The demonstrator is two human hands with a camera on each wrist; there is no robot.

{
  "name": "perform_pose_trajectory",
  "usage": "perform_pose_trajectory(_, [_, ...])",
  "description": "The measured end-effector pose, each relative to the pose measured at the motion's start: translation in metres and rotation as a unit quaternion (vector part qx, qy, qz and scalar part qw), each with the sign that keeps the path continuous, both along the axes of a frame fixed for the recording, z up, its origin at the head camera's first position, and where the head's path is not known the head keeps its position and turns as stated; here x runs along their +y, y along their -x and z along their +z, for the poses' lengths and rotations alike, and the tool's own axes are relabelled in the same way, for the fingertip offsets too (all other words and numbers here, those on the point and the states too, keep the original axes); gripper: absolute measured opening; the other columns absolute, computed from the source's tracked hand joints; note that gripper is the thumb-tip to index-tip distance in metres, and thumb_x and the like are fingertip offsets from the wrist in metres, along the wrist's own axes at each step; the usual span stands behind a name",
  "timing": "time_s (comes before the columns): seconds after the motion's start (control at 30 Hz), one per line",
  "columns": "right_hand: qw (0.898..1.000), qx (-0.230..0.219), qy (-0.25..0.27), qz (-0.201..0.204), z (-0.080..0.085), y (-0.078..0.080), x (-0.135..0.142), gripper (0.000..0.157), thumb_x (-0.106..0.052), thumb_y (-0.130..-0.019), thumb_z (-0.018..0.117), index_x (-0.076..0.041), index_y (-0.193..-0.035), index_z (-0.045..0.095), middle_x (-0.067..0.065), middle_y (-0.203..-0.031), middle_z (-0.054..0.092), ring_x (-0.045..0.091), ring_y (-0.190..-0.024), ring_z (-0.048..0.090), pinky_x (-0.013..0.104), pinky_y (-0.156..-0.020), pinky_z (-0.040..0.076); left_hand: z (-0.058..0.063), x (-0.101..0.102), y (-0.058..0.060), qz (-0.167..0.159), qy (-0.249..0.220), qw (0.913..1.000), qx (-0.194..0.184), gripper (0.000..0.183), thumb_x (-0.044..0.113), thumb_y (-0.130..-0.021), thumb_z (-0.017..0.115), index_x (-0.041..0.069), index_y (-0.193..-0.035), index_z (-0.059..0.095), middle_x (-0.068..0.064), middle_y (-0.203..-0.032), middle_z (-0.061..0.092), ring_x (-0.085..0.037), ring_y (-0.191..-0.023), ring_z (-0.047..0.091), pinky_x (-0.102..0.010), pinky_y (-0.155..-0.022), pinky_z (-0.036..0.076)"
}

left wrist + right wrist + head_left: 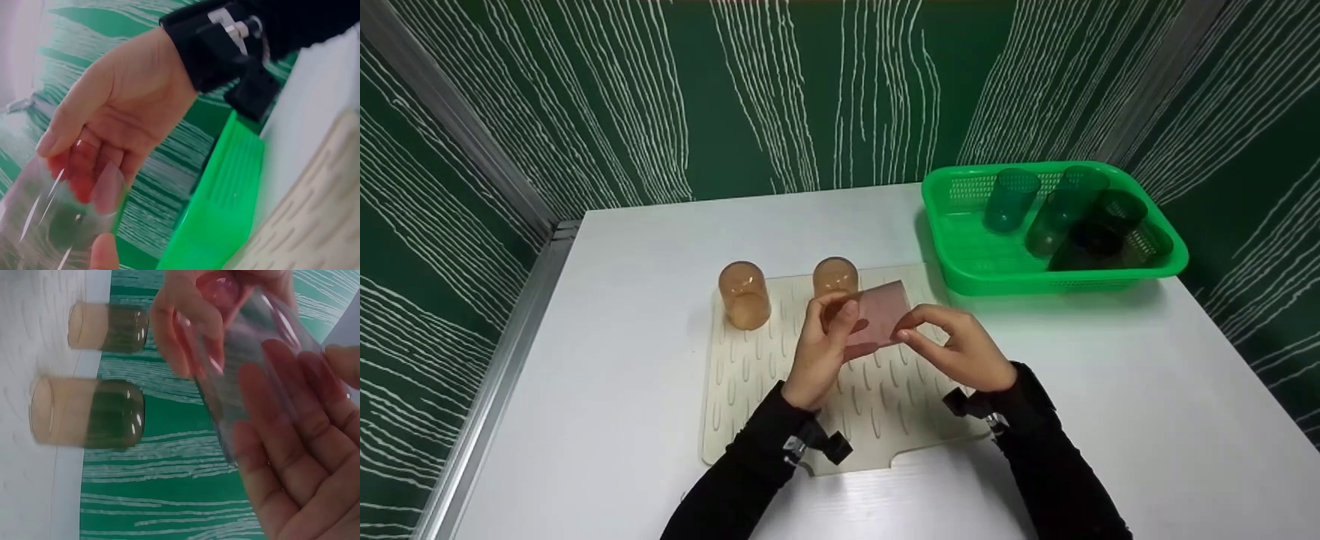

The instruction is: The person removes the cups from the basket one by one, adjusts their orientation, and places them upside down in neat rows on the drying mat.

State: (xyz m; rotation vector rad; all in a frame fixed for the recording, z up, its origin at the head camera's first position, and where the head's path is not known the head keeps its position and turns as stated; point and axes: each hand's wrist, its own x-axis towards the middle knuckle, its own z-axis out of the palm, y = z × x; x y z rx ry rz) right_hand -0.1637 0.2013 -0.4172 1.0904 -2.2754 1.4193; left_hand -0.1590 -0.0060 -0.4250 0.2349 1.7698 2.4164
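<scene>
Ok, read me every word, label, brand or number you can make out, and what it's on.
No text is readable in any view.
Small white patch on the black left wrist strap: any print is too small and blurred to read.
Pink transparent cylindrical cup, two amber transparent cups, green plastic basket: no lettering visible.

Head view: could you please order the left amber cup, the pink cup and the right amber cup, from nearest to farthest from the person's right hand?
1. Pink cup: touching the right hand, to its left.
2. Right amber cup: farther left, partly hidden behind the pink cup.
3. Left amber cup: farthest left, on the mat.
</scene>
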Motion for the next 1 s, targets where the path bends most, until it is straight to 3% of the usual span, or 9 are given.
perform_pose_trajectory(0.23, [0.997, -0.004, -0.017, -0.08, 0.0, 0.006, 0.022, 0.011, 0.0, -0.09, 0.066, -0.008, -0.095, 0.072, 0.003, -0.089, 0.073, 0.007, -0.085, 0.065, 0.016, -0.081, 0.049, 0.01, -0.007, 0.016, 0.026, 0.112, 0.9907, 0.072, 0.057, 0.037, -0.098, 0.058, 0.0, -0.134, 0.035, -0.017, -0.129, 0.046, -0.023, -0.111, 0.053, -0.035, -0.087, 0.055])
perform_pose_trajectory(0.37, [0.992, -0.007, -0.023, -0.123, 0.001, 0.009, 0.036, 0.012, 0.001, -0.091, 0.064, -0.006, -0.097, 0.072, 0.003, -0.091, 0.073, 0.007, -0.087, 0.066, 0.014, -0.083, 0.047, 0.018, -0.008, 0.03, 0.023, 0.185, 0.975, 0.121, 0.05, 0.031, -0.098, 0.061, 0.002, -0.132, 0.038, -0.015, -0.127, 0.048, -0.023, -0.111, 0.054, -0.036, -0.09, 0.053])
perform_pose_trajectory(0.47, [0.984, -0.035, -0.064, -0.162, 0.003, 0.009, 0.048, 0.013, -0.01, -0.096, 0.062, -0.008, -0.103, 0.072, 0.001, -0.097, 0.073, 0.01, -0.093, 0.067, 0.02, -0.085, 0.048, 0.022, -0.005, 0.04, 0.032, 0.278, 0.9469, 0.158, 0.051, 0.032, -0.095, 0.064, 0.004, -0.132, 0.041, -0.014, -0.124, 0.048, -0.023, -0.111, 0.051, -0.036, -0.095, 0.046])
perform_pose_trajectory(0.57, [0.971, -0.074, -0.127, -0.189, 0.005, 0.009, 0.061, 0.02, -0.024, -0.099, 0.059, -0.012, -0.11, 0.071, 0.003, -0.105, 0.073, 0.018, -0.102, 0.067, 0.034, -0.088, 0.051, 0.026, 0.001, 0.046, 0.035, 0.357, 0.9156, 0.181, 0.059, 0.037, -0.093, 0.066, 0.003, -0.135, 0.042, -0.016, -0.126, 0.047, -0.026, -0.113, 0.05, -0.039, -0.098, 0.045])
perform_pose_trajectory(0.7, [0.956, -0.105, -0.189, -0.197, 0.003, 0.012, 0.074, 0.029, -0.03, -0.1, 0.056, -0.01, -0.116, 0.069, 0.01, -0.115, 0.07, 0.028, -0.112, 0.064, 0.049, -0.091, 0.051, 0.03, 0.013, 0.052, 0.034, 0.434, 0.8745, 0.215, 0.064, 0.041, -0.09, 0.069, 0.003, -0.134, 0.044, -0.018, -0.126, 0.05, -0.03, -0.119, 0.049, -0.045, -0.106, 0.038])
perform_pose_trajectory(0.87, [0.945, -0.124, -0.221, -0.207, 0.002, 0.013, 0.081, 0.037, -0.036, -0.101, 0.053, -0.008, -0.121, 0.067, 0.013, -0.124, 0.067, 0.032, -0.119, 0.06, 0.05, -0.095, 0.048, 0.027, 0.031, 0.061, 0.034, 0.507, 0.8201, 0.263, 0.068, 0.043, -0.087, 0.072, 0.0, -0.133, 0.046, -0.018, -0.122, 0.055, -0.028, -0.116, 0.054, -0.042, -0.107, 0.036])
perform_pose_trajectory(1.0, [0.94, -0.133, -0.229, -0.213, 0.002, 0.013, 0.084, 0.04, -0.039, -0.101, 0.051, -0.009, -0.123, 0.066, 0.014, -0.125, 0.066, 0.033, -0.119, 0.06, 0.051, -0.096, 0.047, 0.02, 0.045, 0.066, 0.018, 0.527, 0.8058, 0.269, 0.067, 0.039, -0.087, 0.073, 0.003, -0.136, 0.047, -0.018, -0.126, 0.052, -0.029, -0.114, 0.055, -0.037, -0.097, 0.048])
